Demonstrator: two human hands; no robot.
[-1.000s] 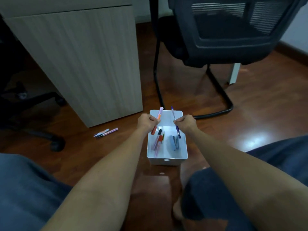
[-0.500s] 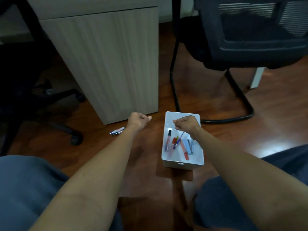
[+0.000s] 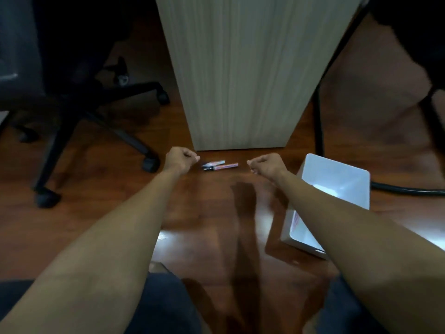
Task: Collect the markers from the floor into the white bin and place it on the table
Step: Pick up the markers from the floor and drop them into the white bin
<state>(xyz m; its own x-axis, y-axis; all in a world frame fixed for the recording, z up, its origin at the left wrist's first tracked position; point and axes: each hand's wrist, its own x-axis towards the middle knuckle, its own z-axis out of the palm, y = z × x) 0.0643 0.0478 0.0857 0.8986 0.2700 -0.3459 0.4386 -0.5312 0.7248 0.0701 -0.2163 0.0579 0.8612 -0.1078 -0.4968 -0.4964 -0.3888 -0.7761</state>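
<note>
Two markers lie side by side on the wooden floor just in front of the desk panel: a white one (image 3: 215, 162) and a pink one (image 3: 225, 166) with a dark cap. My left hand (image 3: 180, 159) hovers just left of them, fingers curled with nothing in them. My right hand (image 3: 264, 164) is a short way to their right, also curled and holding nothing. The white bin (image 3: 337, 179) stands on the floor at the right, partly hidden behind my right forearm; its contents are mostly hidden.
A light wood desk panel (image 3: 240, 73) rises right behind the markers. A black office chair base with castors (image 3: 101, 109) stands at the left. Black chair legs (image 3: 319, 121) and a floor rail are at the right. My knees fill the bottom edge.
The view swung left and down. Both hands left the bin, where they dropped their markers, and moved left to either side of the two floor markers. The bin now sits to my right.
</note>
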